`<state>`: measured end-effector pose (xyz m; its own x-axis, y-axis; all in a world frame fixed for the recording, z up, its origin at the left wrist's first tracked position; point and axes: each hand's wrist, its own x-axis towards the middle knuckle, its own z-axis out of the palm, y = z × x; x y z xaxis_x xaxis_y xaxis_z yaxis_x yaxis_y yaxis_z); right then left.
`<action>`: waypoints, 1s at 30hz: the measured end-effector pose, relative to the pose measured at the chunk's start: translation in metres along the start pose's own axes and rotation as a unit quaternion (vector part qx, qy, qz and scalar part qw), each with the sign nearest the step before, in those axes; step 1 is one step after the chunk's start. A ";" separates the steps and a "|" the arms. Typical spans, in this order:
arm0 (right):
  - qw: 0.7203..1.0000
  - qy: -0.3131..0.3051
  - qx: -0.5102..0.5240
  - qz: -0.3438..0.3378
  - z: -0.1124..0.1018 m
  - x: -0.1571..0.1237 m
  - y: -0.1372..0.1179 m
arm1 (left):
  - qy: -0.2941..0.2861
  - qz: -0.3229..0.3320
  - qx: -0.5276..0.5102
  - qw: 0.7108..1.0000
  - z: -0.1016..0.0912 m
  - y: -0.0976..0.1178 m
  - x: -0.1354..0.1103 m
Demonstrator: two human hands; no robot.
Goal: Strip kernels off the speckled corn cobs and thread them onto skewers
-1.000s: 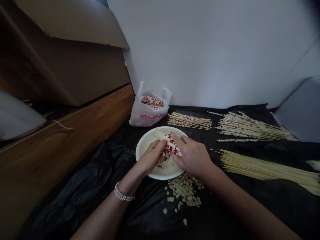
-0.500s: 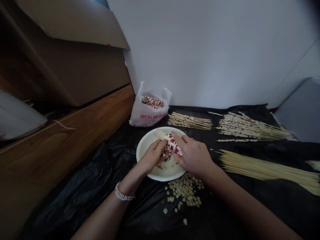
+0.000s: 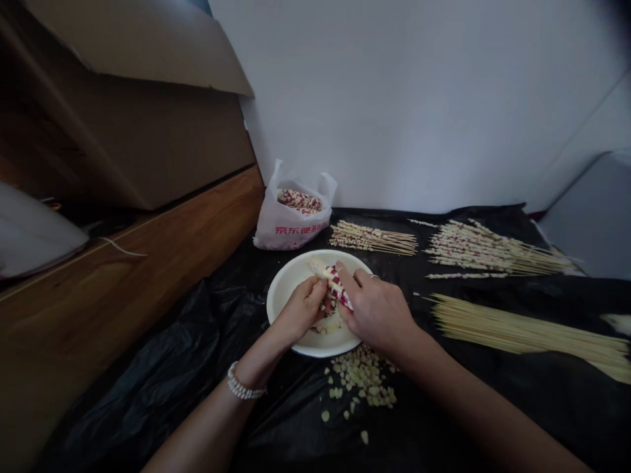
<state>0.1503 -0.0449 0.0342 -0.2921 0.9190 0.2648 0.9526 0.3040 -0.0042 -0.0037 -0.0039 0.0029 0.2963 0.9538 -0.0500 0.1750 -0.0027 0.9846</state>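
Note:
Over a white bowl (image 3: 280,279), both hands grip one corn cob (image 3: 337,286) with white and dark purple kernels. Its far end is stripped pale and bare. My left hand (image 3: 302,305) closes around the cob's lower left side, a bracelet on its wrist. From the right, my right hand (image 3: 377,305) is wrapped over the cob, fingers pressed on the kernel rows, partly hiding it. Loose kernels lie in the bowl beneath. A pile of pale kernels (image 3: 365,376) is spread on the black plastic sheet (image 3: 197,368) just in front of the bowl.
Behind the bowl stands a white plastic bag (image 3: 290,230) with more corn cobs. Kernel-threaded skewers lie in a small bundle (image 3: 372,238) and a larger bundle (image 3: 473,249). Bare sticks (image 3: 522,332) lie at right. A cardboard box (image 3: 182,131) rises at left, a white wall behind.
My right hand has shifted slightly left and farther over the cob, covering more of its purple kernels. My left hand stays nearly in place. The view has moved slightly.

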 end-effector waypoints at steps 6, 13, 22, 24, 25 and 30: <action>1.000 0.003 -0.006 0.006 0.006 -0.001 -0.006 | 0.001 -0.003 0.020 1.000 -0.001 -0.007 0.003; 0.999 0.042 0.002 -0.001 0.007 -0.001 0.000 | 0.007 -0.027 -0.081 0.996 -0.002 -0.004 0.006; 0.998 0.050 0.032 0.004 0.012 0.000 0.005 | 0.002 -0.048 -0.155 0.987 -0.001 0.007 0.001; 0.998 0.043 0.037 0.009 0.011 0.001 0.005 | 0.011 -0.051 -0.142 0.988 0.000 0.004 0.001; 0.998 0.040 0.037 0.009 0.010 0.001 0.005 | 0.012 -0.054 -0.137 0.989 0.001 0.004 0.001; 0.999 0.033 0.021 -0.004 0.005 0.000 0.005 | -0.001 -0.047 -0.125 0.991 0.000 0.005 0.000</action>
<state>0.1547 -0.0424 0.0296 -0.2916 0.8983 0.3287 0.9456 0.3226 -0.0428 -0.0028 -0.0037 0.0074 0.2920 0.9455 -0.1441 -0.0366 0.1616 0.9862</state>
